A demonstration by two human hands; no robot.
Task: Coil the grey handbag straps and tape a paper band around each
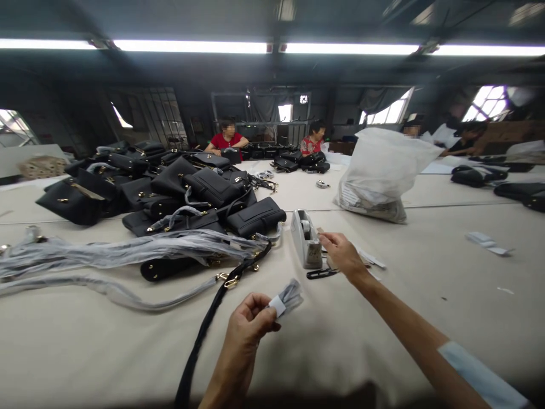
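In my left hand [255,318], thumb and fingers pinch a small grey bundle [292,296], which looks like a folded strap in clear plastic with a white band around it. My right hand [343,253] is beside the grey tape dispenser [307,241], at its near right side. The fingers of that hand are pinched together, and what lies between them is too small to make out. A black-handled cutter [321,273] rests just in front of the dispenser. To the left of my left hand, a black strap [213,312] with gold clips runs down the table.
Black handbags [217,187] are heaped at the left. Plastic-wrapped straps [128,250] lie before them. A white plastic sack [374,170] stands behind the dispenser. White paper pieces [487,243] lie at the right. Across the table sit people, two in red [225,140].
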